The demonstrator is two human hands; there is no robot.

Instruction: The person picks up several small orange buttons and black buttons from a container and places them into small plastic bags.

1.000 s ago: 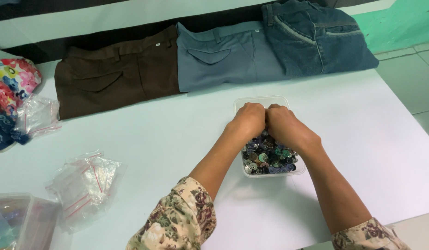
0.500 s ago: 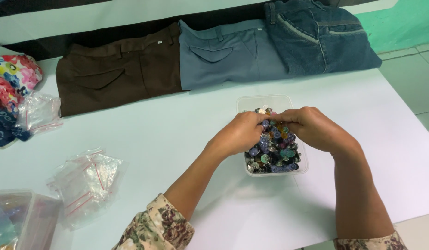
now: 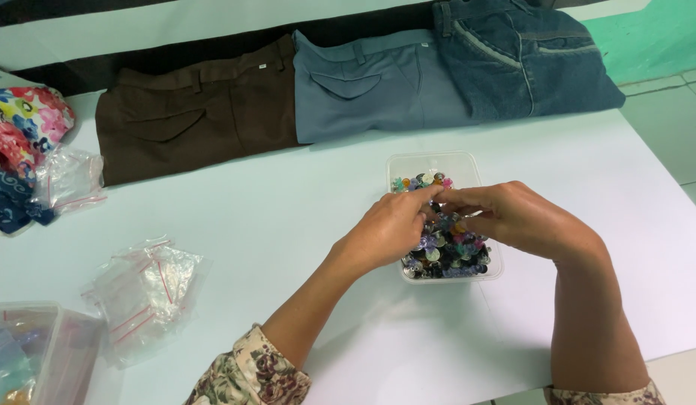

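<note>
Hands meet over a clear plastic tub (image 3: pixel 468 166) of mixed coloured beads (image 3: pixel 447 251) that stands on the white table (image 3: pixel 303 195): the left hand (image 3: pixel 385 232) reaches in from the tub's left with fingers curled and tips pinched together above the beads, and the right hand (image 3: pixel 517 217) comes from the tub's right, palm down, its fingertips touching the left's. Whether anything is pinched between them cannot be told. Beyond the tub lie folded brown trousers (image 3: pixel 194 120), grey-blue trousers (image 3: pixel 370 86) and jeans (image 3: pixel 520 60); well left of it, small clear bags (image 3: pixel 145 289).
</note>
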